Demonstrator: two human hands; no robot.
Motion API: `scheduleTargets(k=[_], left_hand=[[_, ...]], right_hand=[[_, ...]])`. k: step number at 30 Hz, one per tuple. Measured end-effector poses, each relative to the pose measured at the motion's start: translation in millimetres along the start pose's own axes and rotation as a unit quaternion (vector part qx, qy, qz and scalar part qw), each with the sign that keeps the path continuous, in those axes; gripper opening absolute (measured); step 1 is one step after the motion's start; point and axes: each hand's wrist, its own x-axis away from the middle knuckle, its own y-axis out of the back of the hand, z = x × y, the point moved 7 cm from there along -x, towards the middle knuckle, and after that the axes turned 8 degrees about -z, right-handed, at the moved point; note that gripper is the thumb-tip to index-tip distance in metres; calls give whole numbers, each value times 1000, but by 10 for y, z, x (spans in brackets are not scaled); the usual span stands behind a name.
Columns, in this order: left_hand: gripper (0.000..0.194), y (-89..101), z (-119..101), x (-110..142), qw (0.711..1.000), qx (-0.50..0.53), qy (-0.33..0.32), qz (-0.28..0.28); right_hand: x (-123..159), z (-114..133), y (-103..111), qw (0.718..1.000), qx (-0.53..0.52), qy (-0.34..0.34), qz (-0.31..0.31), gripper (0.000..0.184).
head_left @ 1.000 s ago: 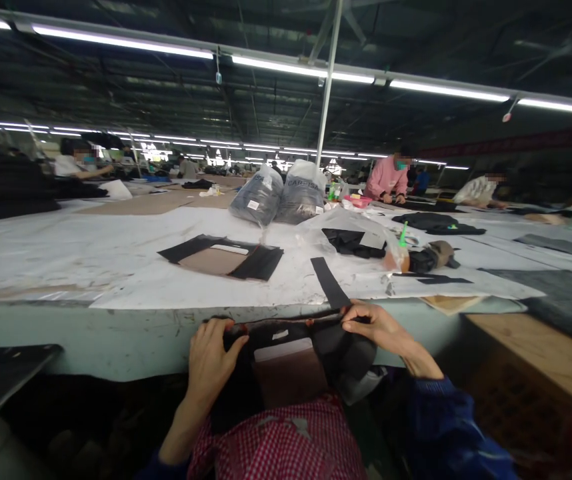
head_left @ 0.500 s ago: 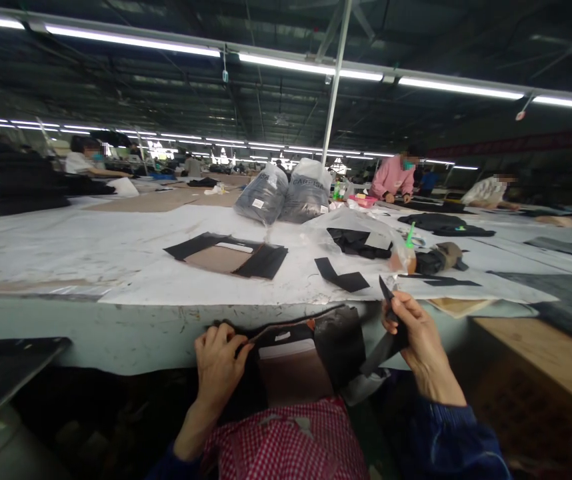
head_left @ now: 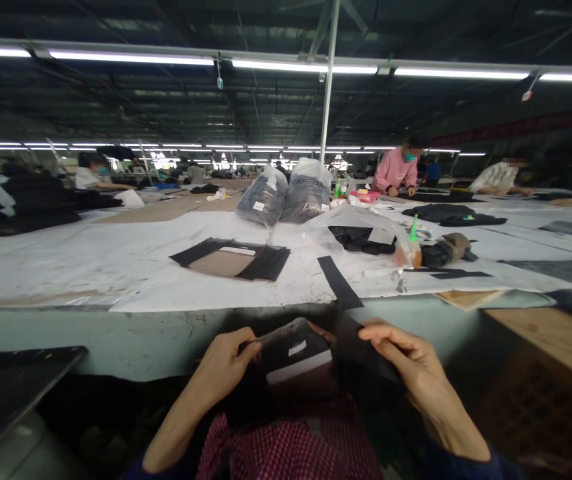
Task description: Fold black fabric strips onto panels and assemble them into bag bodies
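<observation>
A black fabric panel [head_left: 279, 353] with a brown section and white strips rests over my lap, below the table edge. My left hand [head_left: 226, 363] is closed on its upper left edge, thumb against fingers. At the panel's right side, my right hand [head_left: 409, 360] pinches a dark, thin piece of black material [head_left: 353, 343], blurred by motion. Whether this piece touches the panel, I cannot tell. Just above, a black strip [head_left: 339, 283] lies on the table with its lower end at the edge. A checked red apron [head_left: 286, 440] covers my lap.
On the white-covered table [head_left: 141, 293] lie another black-and-brown panel [head_left: 231, 257], two stuffed plastic bags [head_left: 283, 193], a clear bag with black pieces [head_left: 361, 233] and a green-nozzled glue bottle [head_left: 409, 250]. A wooden-topped box [head_left: 551, 347] stands right. A person in pink [head_left: 396, 173] works across.
My right hand has come down and inward with the black piece, to the panel's right side. My left hand has shifted slightly right. The strip on the table now lies straighter and reaches the edge.
</observation>
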Motion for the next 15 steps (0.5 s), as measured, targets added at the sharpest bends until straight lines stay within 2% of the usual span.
scheduleTargets(k=[2,4,6,7,9,12,15], left_hand=[[31,107,-56,-46,996,72,40,18],[31,241,-114,-81,986,153,65,-5],[32,307,-140,-95,974,209,85,-24],[32,306,-148,-94,971,221,89,-26],[31,245,-164,-81,970,226,91,-17],[28,105,-196,-36,962,253,98,8],[26,56,-247,9,959,267,96,19]], right_hand=[[-28,78,139,995,-11,18,-100,26],[-57,176,324,976,-41,61,-204,31],[-53,278,435,955,-86,127,-254,27],[-42,311,423,953,-102,149,-243,24],[3,329,232,971,-106,155,-150,20],[196,214,-297,993,-82,81,33,15],[413,103,-768,987,-73,49,132,10]])
